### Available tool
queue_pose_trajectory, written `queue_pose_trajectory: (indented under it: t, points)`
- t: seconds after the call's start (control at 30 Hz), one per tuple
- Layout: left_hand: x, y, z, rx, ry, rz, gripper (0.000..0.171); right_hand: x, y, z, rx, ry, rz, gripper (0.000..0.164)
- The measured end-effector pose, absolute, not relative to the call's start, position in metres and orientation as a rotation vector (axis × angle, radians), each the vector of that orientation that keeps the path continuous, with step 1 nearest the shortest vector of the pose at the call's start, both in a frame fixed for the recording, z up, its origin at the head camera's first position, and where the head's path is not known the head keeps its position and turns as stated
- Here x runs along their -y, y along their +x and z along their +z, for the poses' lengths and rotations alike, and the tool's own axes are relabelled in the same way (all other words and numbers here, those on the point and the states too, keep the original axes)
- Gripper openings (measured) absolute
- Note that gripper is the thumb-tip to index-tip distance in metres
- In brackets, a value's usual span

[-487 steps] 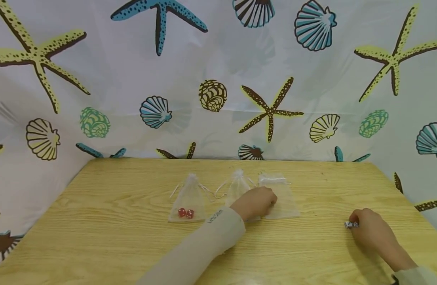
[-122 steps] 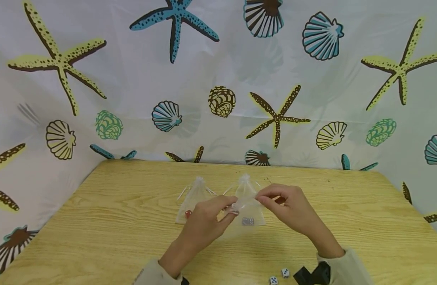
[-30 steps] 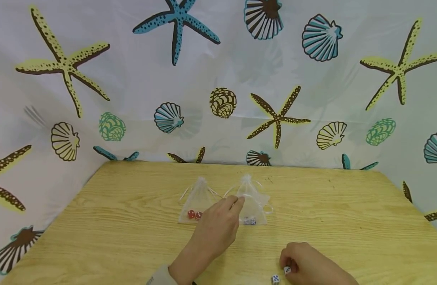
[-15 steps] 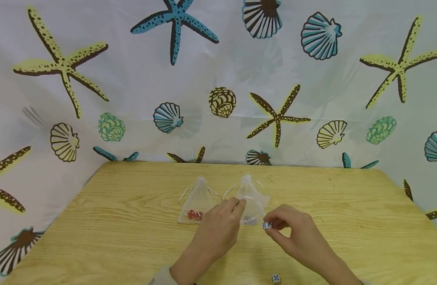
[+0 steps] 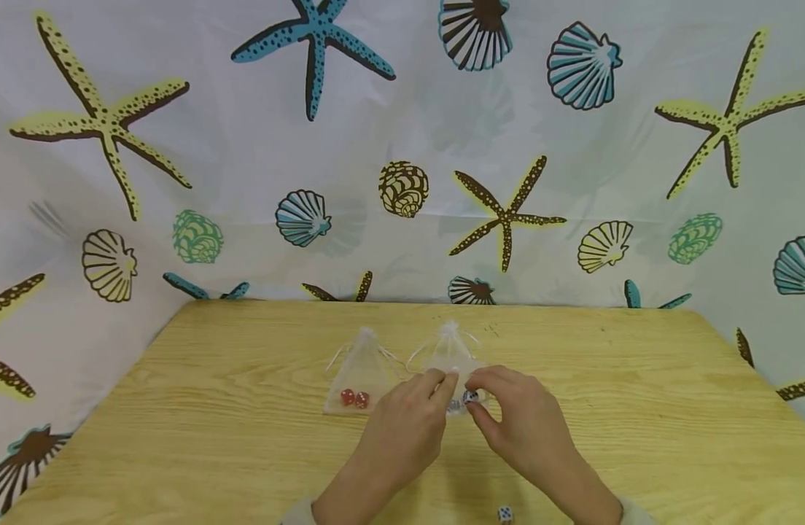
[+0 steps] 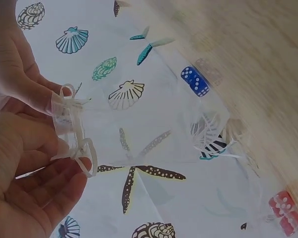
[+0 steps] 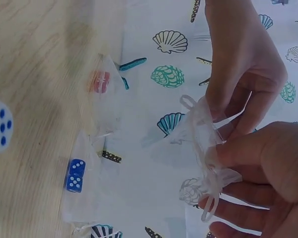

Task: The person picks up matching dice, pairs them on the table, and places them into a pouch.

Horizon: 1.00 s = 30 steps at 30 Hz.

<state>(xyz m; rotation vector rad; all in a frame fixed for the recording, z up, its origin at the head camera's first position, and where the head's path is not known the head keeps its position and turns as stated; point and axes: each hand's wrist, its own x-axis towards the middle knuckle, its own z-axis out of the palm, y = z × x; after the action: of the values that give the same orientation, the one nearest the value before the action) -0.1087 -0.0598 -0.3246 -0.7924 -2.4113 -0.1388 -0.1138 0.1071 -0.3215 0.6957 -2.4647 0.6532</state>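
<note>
My left hand (image 5: pixel 405 419) pinches the rim of a sheer white drawstring bag (image 6: pixel 69 124), held up off the table. Close beside it, my right hand (image 5: pixel 523 415) pinches a white die (image 5: pixel 470 397) between thumb and fingertips at the bag's mouth. In both wrist views the fingers of both hands meet at the bag's opening and the die is hidden. A second white die (image 5: pixel 504 515) with blue pips lies on the table near the front edge. Behind the hands lies a drawstring bag (image 5: pixel 450 354) with blue dice (image 7: pixel 75 174) in it, partly covered.
To the left, another sheer drawstring bag (image 5: pixel 363 364) lies flat with two red dice (image 5: pixel 355 398) inside. The wooden table (image 5: pixel 199 423) ends at a cloth backdrop (image 5: pixel 350 146) printed with starfish and shells.
My right hand has picked up one of the two white dice near the front edge and brought it up and leftward to the bag. My left hand keeps its pinch, almost still.
</note>
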Motion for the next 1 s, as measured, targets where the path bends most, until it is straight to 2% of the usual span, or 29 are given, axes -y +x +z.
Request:
queue_pose_trajectory:
  t: [0.23,1.0]
  points:
    - [0.060,-0.108,-0.324,2.424,-0.784,-0.160,0.039,-0.107,-0.111,-0.315,2.496,0.656,0.572,0.026]
    - [0.060,-0.111,-0.327,2.441,-0.789,-0.188,0.036,-0.118,-0.099,-0.312,2.524,0.646,0.585,0.029]
